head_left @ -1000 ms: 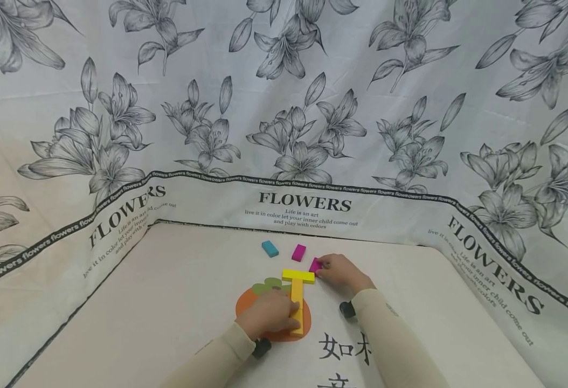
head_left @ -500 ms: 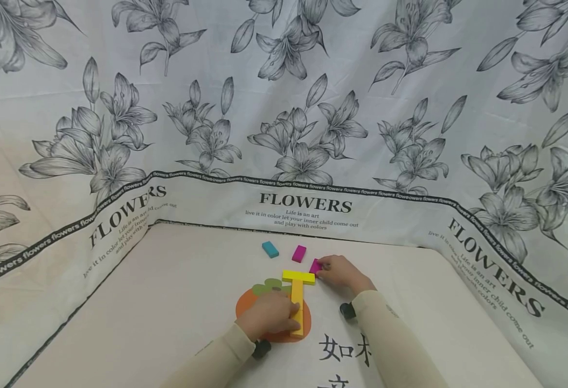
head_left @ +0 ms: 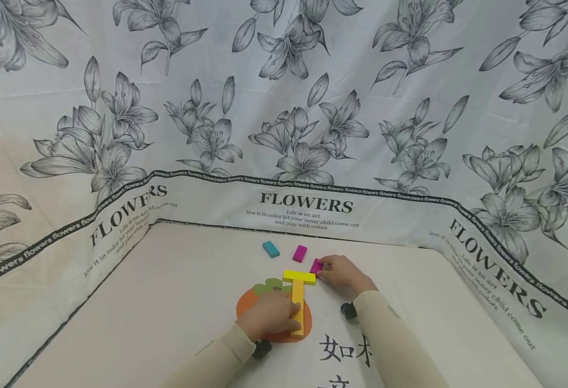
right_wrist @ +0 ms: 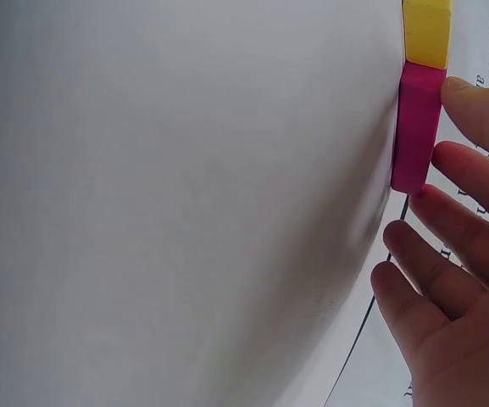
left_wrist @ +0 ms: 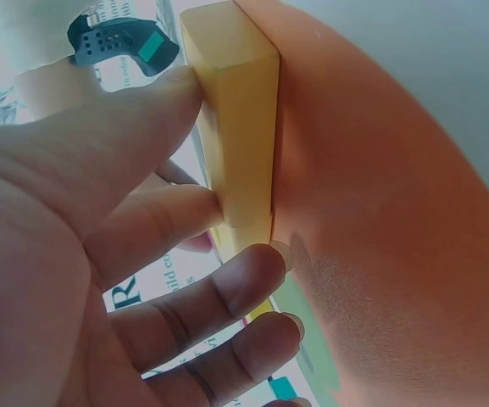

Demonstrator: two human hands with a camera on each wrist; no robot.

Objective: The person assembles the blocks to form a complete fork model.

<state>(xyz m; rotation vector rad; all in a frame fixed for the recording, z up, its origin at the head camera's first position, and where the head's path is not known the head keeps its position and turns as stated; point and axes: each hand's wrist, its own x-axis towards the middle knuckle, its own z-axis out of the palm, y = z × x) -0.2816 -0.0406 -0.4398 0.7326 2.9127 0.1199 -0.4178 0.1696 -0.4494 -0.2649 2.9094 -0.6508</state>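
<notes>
Six blocks lie on the pale table [head_left: 167,302], before a curtain [head_left: 221,202] that bears three FLOWERS headings. From the left, the first of your two light sleeves [head_left: 216,358] leads to your left hand [head_left: 270,313], with one dark wrist device [head_left: 262,349] at its cuff. You hold this hand's fingers extended and apart; thumb and forefinger touch the left side of the lower orange block [head_left: 300,322], the forefinger near the seam. Under the hand, partly hidden, is one orange fruit print [head_left: 247,302] with green leaves. Beyond the hand lies one blue block [head_left: 271,249], near the table's far edge.

Across the print's right part, the lower orange block and one upper orange block [head_left: 297,291] run end to end as a straight bar. One yellow block [head_left: 299,277] lies crosswise at the bar's far end; the three form a T. Of two magenta blocks, the far magenta block [head_left: 299,253] lies apart, beyond the yellow; the near magenta block [head_left: 316,267] slants from the yellow's right end, which it meets. Printed black characters [head_left: 337,347] run toward your second sleeve, which partly covers them. Your right hand [head_left: 342,274] has its fingers spread, thumb and forefinger touching the near magenta block's right side.
</notes>
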